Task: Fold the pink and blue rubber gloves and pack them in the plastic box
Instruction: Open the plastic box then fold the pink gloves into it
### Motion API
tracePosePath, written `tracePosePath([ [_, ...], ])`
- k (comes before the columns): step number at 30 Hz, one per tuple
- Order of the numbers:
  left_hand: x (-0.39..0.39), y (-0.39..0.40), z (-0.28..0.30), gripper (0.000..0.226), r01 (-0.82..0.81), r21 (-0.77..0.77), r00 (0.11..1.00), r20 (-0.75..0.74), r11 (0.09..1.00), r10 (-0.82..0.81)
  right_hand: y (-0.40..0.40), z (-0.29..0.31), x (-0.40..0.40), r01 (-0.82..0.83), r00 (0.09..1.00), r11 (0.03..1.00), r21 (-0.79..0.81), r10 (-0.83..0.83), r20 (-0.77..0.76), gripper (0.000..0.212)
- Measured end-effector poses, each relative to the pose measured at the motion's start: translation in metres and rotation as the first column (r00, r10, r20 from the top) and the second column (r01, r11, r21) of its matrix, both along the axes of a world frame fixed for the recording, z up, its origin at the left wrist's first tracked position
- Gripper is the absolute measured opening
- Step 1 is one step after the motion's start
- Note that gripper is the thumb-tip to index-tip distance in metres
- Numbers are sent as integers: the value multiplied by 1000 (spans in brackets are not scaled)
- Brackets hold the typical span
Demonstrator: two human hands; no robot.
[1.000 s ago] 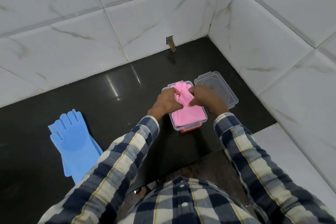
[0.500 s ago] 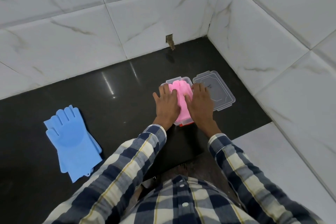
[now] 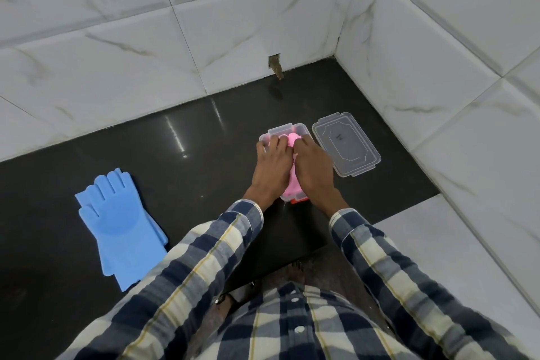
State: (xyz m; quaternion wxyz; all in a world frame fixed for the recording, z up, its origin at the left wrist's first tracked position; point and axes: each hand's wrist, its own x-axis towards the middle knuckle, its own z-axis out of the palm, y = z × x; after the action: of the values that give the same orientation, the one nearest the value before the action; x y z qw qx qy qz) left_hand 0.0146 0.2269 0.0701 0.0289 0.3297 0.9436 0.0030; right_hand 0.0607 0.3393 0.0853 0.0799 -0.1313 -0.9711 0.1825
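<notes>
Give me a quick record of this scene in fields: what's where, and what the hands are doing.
surface: dark counter in a tiled corner
plastic box: open, pink gloves inside
lid: off, flat beside the box
left hand: pressing flat on the pink gloves
right hand: pressing flat beside it
blue gloves: stacked flat, unfolded, off to the left
done: pink packed; blue not yet

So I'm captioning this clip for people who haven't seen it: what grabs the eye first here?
Both hands, left hand and right hand, press the pink gloves down into the plastic box at the centre of the dark counter. The blue gloves lie flat and unfolded far to the left, and the clear lid lies just right of the box.
</notes>
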Motion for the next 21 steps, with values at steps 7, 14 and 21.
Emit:
tracePosePath([
  [7,-9,-2,-7,24,-56,-81,981,183,995,70,-8,-19,-10,-93,965,995,19,85,247,79],
  [14,-17,3,-11,25,-63,-44,975,210,997,71,-9,-29,-19,8,971,994,-110,19,239,35],
  [21,-20,-9,-9,27,-105,-25,985,135,994,108,-5,-37,-25,28,961,989,-149,15,276,36],
])
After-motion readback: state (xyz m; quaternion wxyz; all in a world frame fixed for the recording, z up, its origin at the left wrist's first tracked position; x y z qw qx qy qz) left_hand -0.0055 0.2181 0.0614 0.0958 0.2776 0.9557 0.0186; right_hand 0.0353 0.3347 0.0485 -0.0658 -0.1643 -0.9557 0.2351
